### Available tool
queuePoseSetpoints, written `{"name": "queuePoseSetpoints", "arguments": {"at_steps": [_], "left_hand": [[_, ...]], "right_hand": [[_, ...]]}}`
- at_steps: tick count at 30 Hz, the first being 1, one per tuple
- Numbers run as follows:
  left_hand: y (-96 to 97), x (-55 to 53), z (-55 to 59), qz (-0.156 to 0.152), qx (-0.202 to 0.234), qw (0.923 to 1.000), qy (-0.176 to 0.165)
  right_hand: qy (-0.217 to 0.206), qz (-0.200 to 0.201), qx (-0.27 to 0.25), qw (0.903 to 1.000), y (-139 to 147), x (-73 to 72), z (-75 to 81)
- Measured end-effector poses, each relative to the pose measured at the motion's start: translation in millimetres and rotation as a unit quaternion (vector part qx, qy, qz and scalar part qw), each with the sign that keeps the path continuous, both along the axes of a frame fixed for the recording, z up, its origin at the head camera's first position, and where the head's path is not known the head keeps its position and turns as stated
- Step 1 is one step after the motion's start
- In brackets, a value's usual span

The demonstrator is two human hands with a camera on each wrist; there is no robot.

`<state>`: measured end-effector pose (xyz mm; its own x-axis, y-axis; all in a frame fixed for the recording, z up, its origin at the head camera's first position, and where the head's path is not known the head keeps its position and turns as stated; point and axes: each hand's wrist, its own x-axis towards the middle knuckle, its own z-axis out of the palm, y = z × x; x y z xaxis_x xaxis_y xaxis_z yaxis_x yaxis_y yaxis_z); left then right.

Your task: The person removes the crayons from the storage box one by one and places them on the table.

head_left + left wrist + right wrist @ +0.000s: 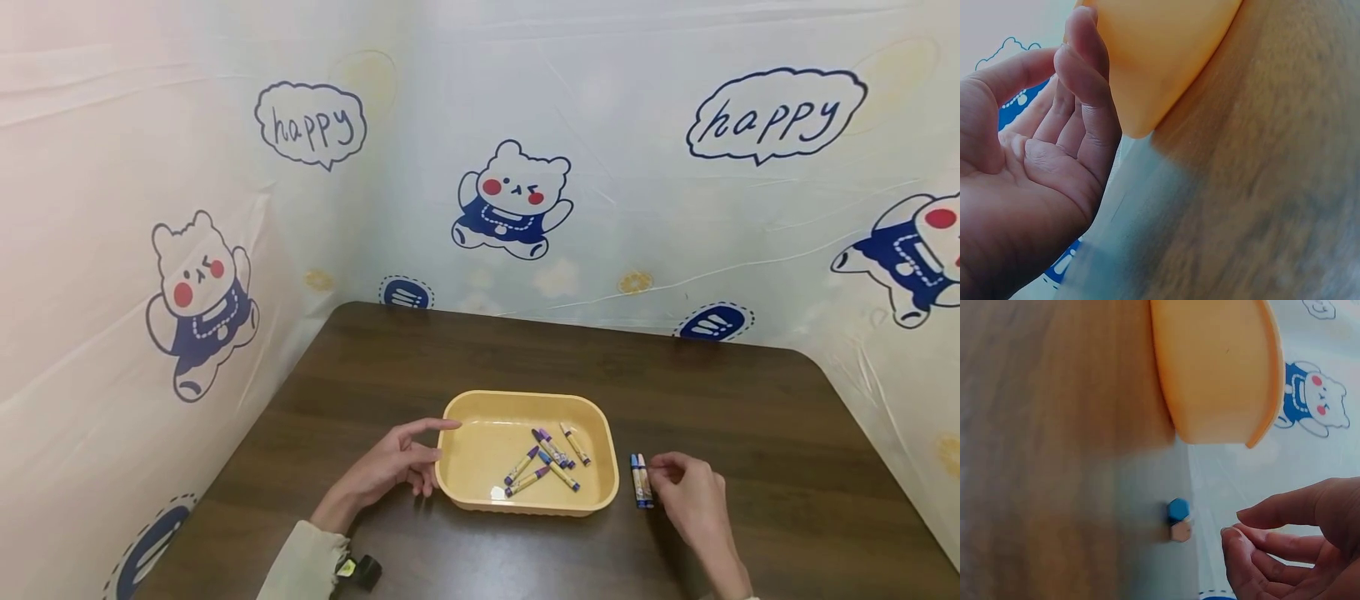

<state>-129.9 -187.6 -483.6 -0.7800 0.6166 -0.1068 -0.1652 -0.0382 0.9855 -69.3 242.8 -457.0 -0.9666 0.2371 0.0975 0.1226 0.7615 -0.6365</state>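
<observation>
A yellow plastic basin [480,510] stands on the table with several crayons [558,475] lying loose inside, their wrappers yellow. My left hand [386,467] is at the basin's left side, its index finger reaching over the rim and its thumb close to the outer wall. To the right of the basin, a blue crayon [637,483] and a pale peach crayon [645,483] lie side by side. My right hand [693,496] is just right of this pair. In the right wrist view its thumb and fingertips are near each other with nothing visible between them, apart from the crayon ends [1180,520].
The dark brown wooden table [405,358] extends around the basin. Pale printed curtains [637,200] with bear figures enclose it at the back and sides. A small black object [367,572] shows by the left sleeve [307,562].
</observation>
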Motion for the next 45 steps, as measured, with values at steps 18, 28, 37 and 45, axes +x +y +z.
{"name": "queuePoseSetpoints", "arguments": {"at_steps": [18, 28, 37, 45], "left_hand": [[-1.6, -2.5, 0.7, -0.004, 0.0, 1.0, 0.002], [-0.5, 0.6, 1.2, -0.002, 0.005, 1.0, -0.001], [-0.3, 1.6, -0.1, 0.0, 0.002, 1.0, -0.001], [-0.7, 2.3, 1.4, 0.008, -0.012, 0.9999, -0.001]], "right_hand": [[0.055, 0.04, 0.02, 0.9975, -35.4, -10.0, 44.6], [0.052, 0.101, 0.035, 0.9929, -64.0, -21.3, 67.0], [0.007, 0.113, 0.086, 0.9898, -91.2, -32.8, 65.9], [-0.047, 0.161, 0.11, 0.9798, -104.6, -39.5, 44.2]]}}
